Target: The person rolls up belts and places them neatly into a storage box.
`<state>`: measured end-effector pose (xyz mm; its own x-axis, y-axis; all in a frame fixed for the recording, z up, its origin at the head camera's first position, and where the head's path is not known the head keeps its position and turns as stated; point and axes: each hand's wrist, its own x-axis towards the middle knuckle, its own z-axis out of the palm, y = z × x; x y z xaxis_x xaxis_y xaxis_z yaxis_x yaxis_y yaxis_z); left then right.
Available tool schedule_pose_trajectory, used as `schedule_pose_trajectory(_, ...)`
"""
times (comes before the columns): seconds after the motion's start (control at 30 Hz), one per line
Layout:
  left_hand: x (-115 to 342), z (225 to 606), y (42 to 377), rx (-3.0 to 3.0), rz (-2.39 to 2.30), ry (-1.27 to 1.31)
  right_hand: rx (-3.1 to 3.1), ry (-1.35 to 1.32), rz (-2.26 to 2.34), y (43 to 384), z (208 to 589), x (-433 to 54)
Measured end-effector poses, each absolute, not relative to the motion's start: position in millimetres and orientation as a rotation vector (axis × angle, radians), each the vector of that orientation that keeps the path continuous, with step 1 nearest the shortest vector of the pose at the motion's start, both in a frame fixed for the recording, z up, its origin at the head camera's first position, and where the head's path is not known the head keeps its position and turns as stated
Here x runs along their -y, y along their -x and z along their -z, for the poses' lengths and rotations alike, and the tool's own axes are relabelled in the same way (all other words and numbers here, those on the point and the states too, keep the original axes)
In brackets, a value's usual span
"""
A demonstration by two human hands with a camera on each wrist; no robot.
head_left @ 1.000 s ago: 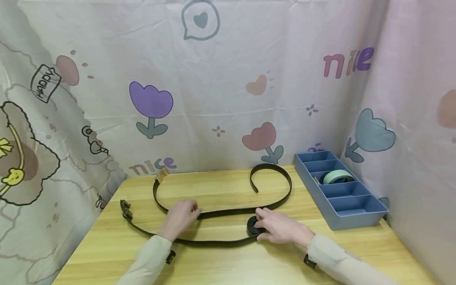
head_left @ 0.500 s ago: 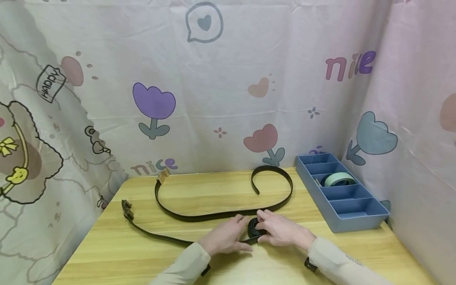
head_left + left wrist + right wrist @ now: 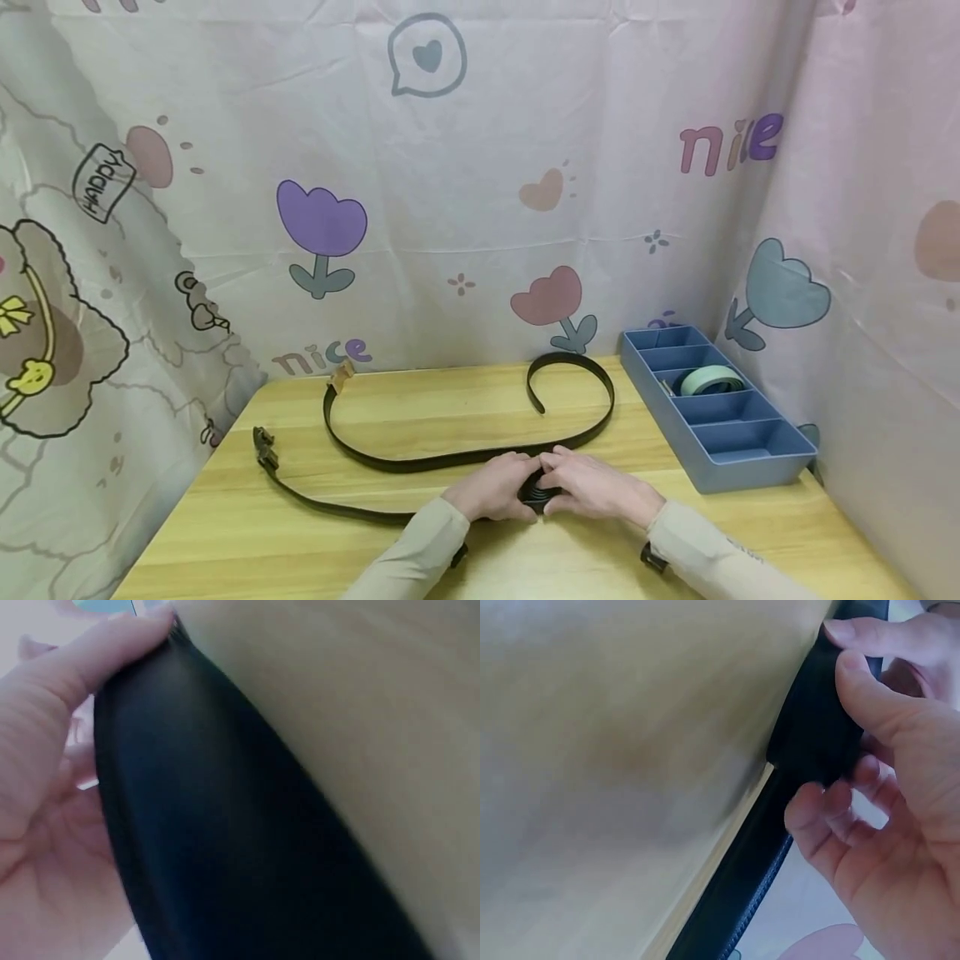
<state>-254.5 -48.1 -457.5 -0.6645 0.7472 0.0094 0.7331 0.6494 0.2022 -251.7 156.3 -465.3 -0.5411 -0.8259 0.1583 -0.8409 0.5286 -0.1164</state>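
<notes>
A black belt, partly rolled into a coil (image 3: pixel 537 493), stands on its edge at the front middle of the table. My left hand (image 3: pixel 497 487) holds it from the left and my right hand (image 3: pixel 594 485) from the right, thumbs in front and fingertips almost meeting behind. From the coil the loose strap (image 3: pixel 337 507) runs left to a dark metal buckle (image 3: pixel 265 448). In the left wrist view the strap (image 3: pixel 232 817) passes along my left thumb. The right wrist view has my right thumb (image 3: pixel 870 694) pressing the coil's outer face (image 3: pixel 810 712).
A second black belt (image 3: pixel 450 457) lies just behind, curled at its right end, with a gold-coloured buckle (image 3: pixel 341 377). At the right stands a blue divided tray (image 3: pixel 667 425) holding a pale green roll (image 3: pixel 711 380). A printed curtain (image 3: pixel 450 208) hangs behind the table.
My left hand has moved right, from along the strap to the left side of the coil, and now holds it. My right hand has stayed at the coil.
</notes>
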Motion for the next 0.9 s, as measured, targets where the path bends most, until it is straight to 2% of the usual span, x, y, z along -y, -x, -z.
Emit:
schedule_pose_trajectory(0.27,51.0,461.9,268.6,-2.675,-0.473,-1.23,2.604,-1.551,-0.226,256.1,458.5,-159.4)
schedule_pose_trajectory(0.6,46.3,460.1,266.8,-2.775,-0.493,-1.2,2.56,-1.403,-0.186,245.9,465.4,-148.7)
schedule_pose_trajectory(0.9,53.6,458.8,269.6,-2.646,-0.473,-1.159,2.53,-1.599,-0.208,253.3,459.6,-152.1)
